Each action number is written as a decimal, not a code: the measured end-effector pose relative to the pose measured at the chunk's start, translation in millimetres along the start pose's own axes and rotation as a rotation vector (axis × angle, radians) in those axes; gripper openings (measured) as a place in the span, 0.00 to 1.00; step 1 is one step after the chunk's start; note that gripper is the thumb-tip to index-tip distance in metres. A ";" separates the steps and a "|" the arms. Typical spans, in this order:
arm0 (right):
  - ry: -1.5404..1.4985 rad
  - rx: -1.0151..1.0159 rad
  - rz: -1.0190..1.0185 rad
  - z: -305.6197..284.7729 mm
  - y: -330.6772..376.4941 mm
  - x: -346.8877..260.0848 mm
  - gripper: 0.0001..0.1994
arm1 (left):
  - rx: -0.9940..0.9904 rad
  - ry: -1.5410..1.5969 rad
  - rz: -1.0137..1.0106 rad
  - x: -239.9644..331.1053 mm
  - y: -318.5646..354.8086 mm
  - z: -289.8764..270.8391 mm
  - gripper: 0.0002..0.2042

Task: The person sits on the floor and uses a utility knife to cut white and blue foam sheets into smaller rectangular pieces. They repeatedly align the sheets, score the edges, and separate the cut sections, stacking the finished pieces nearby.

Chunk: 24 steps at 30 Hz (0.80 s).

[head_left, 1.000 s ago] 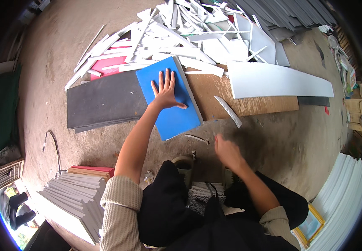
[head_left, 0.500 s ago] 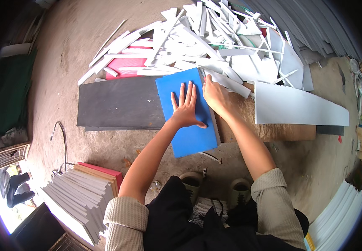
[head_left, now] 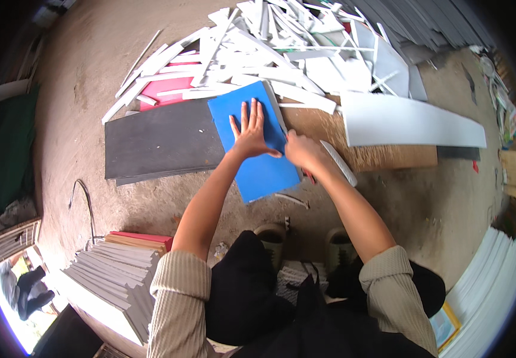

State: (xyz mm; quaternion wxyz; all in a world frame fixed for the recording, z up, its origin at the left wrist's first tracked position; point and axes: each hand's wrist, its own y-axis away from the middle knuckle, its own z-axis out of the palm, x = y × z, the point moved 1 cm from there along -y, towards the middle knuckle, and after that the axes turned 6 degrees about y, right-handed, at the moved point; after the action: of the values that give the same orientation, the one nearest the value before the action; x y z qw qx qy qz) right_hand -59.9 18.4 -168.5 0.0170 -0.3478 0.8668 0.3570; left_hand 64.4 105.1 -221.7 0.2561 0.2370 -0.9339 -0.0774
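Observation:
My left hand [head_left: 251, 134] lies flat with fingers spread on a blue rectangular sheet [head_left: 264, 176], pressing it against the boards below. Pale layers show under the sheet's right edge. Along that edge my right hand [head_left: 304, 152] is closed around a slim red-handled utility knife [head_left: 309, 176], most of it hidden by the fingers. Beside the right wrist a white offcut strip [head_left: 340, 164] lies at a slant. The sheet rests across a dark grey board [head_left: 156, 140] and a worn brown wooden board [head_left: 311, 122].
A heap of white offcut strips [head_left: 270, 48] fills the far side, with a pink sheet [head_left: 168, 89] among them. One long white panel [head_left: 413, 119] lies at right. Stacked sheets [head_left: 112, 274] stand near left, more white sheets [head_left: 484, 298] near right. Below are shoes [head_left: 271, 237].
My right hand has drawn the knife toward me along the sheet's right edge. A white strip now shows beside the right wrist. The left hand stays flat on the sheet; the whole view has shifted slightly.

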 end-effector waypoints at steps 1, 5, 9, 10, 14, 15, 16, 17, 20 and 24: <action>-0.020 -0.032 0.051 12.7 22.0 10.8 0.15 | 0.003 -0.005 0.005 1.3 -0.1 1.3 0.71; -0.025 -0.114 0.032 45.3 112.1 45.1 0.15 | 0.014 -0.026 0.009 2.5 -3.3 2.9 0.71; 0.000 -0.141 0.102 100.6 160.4 83.7 0.13 | -0.006 -0.033 0.020 9.8 -8.7 1.9 0.72; -0.002 -0.122 0.145 92.5 166.8 78.9 0.13 | -0.009 -0.034 0.009 7.0 -5.4 2.1 0.72; 0.116 0.208 0.085 22.2 121.1 61.0 0.14 | -0.012 -0.023 0.003 -3.8 -2.4 -0.4 0.72; 0.203 0.326 0.088 14.9 101.9 65.5 0.14 | -0.022 -0.008 0.008 -2.4 -3.5 0.4 0.72; 0.291 0.442 0.097 15.3 79.6 76.9 0.15 | -0.022 0.012 0.024 3.4 -5.4 2.0 0.72; 0.370 0.555 0.096 17.7 57.7 84.7 0.16 | -0.024 0.023 0.030 5.7 -5.5 2.3 0.72; 0.458 0.696 0.109 21.4 11.6 106.1 0.20 | -0.035 0.060 0.045 11.6 -6.6 1.9 0.71; 0.375 0.633 0.118 21.7 -6.4 101.7 0.26 | -0.049 0.064 0.026 2.4 -4.6 -2.0 0.68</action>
State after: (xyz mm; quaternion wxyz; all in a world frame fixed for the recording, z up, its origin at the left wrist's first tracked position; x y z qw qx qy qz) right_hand -137.8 -31.2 -216.8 -0.0561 -0.3341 0.9409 0.0015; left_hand 65.5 99.9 -220.2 0.2927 0.2211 -0.9260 -0.0894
